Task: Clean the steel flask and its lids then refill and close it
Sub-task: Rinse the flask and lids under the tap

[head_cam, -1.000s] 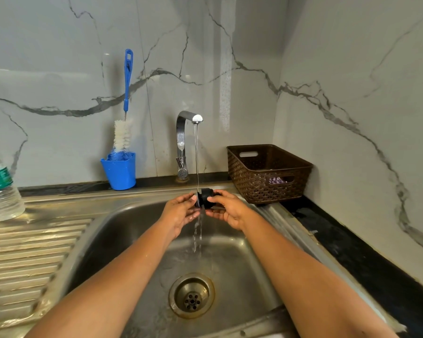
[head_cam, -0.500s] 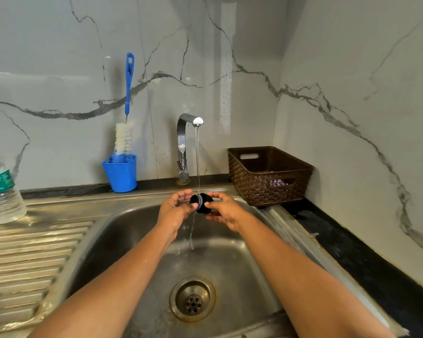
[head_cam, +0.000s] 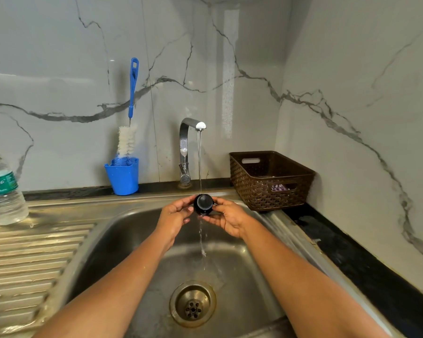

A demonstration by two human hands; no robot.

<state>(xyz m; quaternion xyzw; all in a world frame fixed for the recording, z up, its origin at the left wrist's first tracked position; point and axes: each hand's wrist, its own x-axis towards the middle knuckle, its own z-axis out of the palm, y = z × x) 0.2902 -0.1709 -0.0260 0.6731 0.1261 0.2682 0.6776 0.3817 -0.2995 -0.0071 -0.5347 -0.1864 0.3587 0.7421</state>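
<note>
Turned face-on since a moment ago, black lid (head_cam: pixel 203 203) pinched between left hand (head_cam: pixel 175 217) and right hand (head_cam: pixel 226 218), fingertips of both gripping its rim; held under stream from tap (head_cam: pixel 184 147), above sink (head_cam: pixel 122 240) basin near its back edge.

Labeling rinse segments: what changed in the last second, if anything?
The black lid was turned in the fingers under the stream. It was side-on a second ago, and its round face now points at the camera. Nothing was let go: left hand and right hand still hold it at about the same spot over the sink. The tap keeps running. Bottle brush, basket and water bottle are unmoved.
</note>
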